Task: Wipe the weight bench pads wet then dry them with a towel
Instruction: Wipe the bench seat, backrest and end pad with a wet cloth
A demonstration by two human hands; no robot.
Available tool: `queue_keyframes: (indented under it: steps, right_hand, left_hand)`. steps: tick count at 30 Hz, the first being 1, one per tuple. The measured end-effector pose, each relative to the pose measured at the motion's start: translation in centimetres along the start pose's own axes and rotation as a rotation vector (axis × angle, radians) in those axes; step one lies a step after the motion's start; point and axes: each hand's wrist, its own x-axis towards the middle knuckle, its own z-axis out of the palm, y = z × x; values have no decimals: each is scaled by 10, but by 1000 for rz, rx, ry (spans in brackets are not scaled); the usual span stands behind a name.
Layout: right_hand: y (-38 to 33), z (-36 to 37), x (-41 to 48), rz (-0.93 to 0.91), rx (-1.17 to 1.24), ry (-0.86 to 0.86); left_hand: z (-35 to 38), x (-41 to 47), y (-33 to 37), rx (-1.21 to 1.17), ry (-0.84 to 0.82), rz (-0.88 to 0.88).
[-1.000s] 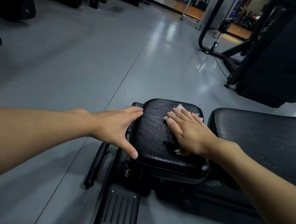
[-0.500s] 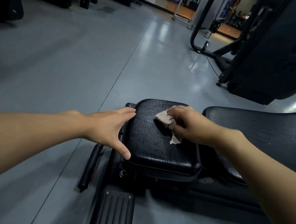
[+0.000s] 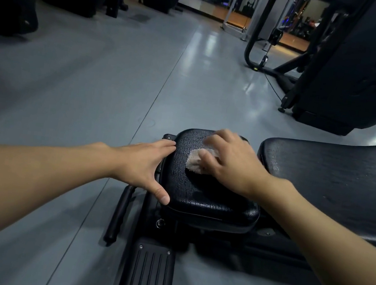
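The small black seat pad [image 3: 208, 197] of the weight bench lies in the lower middle, its surface glistening wet. On its upper part sits a small crumpled pale cloth [image 3: 195, 161], and my right hand [image 3: 232, 162] grips it with curled fingers while pressing it on the pad. My left hand [image 3: 145, 168] rests flat against the pad's left edge, fingers straight and thumb spread along the near left corner. The long black back pad [image 3: 334, 183] stretches away to the right.
Below the seat pad are the bench frame, a ribbed black foot plate [image 3: 147, 278] and a black handle bar [image 3: 119, 214] on the left. A large black machine [image 3: 359, 69] stands at the back right. Grey floor [image 3: 94, 82] spreads left; dark equipment lines the far wall.
My right hand went from lying flat on the cloth to bunching it up, then slid it slightly left over the seat pad. My left hand stayed on the pad's left edge.
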Motion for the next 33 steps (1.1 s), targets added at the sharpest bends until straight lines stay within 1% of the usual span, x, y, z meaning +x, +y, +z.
queue_keyframes:
  steps: [2,3,5,7,10,12,14,16,21,25,27,30,33]
  right_hand:
    - [-7,19,-4,-26,-1,-134]
    - [-10,28,-7,-21,-48,-182]
    - [-12,38,-10,-1,-105,-160]
    - [-18,37,-5,-3,-69,-162]
    - [-31,37,5,-87,12,-224]
    - [-36,41,0,-111,-30,-220]
    - [-30,38,-6,-58,-70,-211]
    - [-15,29,-13,-8,-62,-224]
    - [23,9,-28,98,-56,-184]
    - [12,8,-28,167,23,-177]
    - [-9,14,-26,131,30,-184]
    - [-44,31,-21,-8,24,-220]
    - [-54,42,-22,-118,4,-194]
  left_hand:
    - [0,0,0,-4,6,6]
    - [1,0,0,-5,8,6]
    - [2,0,-1,-11,10,3]
    - [2,1,-2,-12,12,2]
    - [4,2,-4,-20,24,10]
    - [4,2,-4,-29,27,15]
    - [4,2,-4,-16,25,6]
    - [4,2,-4,-17,18,-1]
    - [3,0,-3,-19,16,3]
    - [3,0,-3,-6,11,5]
    - [3,0,-4,2,8,8]
    - [4,-1,-5,37,4,17]
    - [2,-3,-2,77,-21,25]
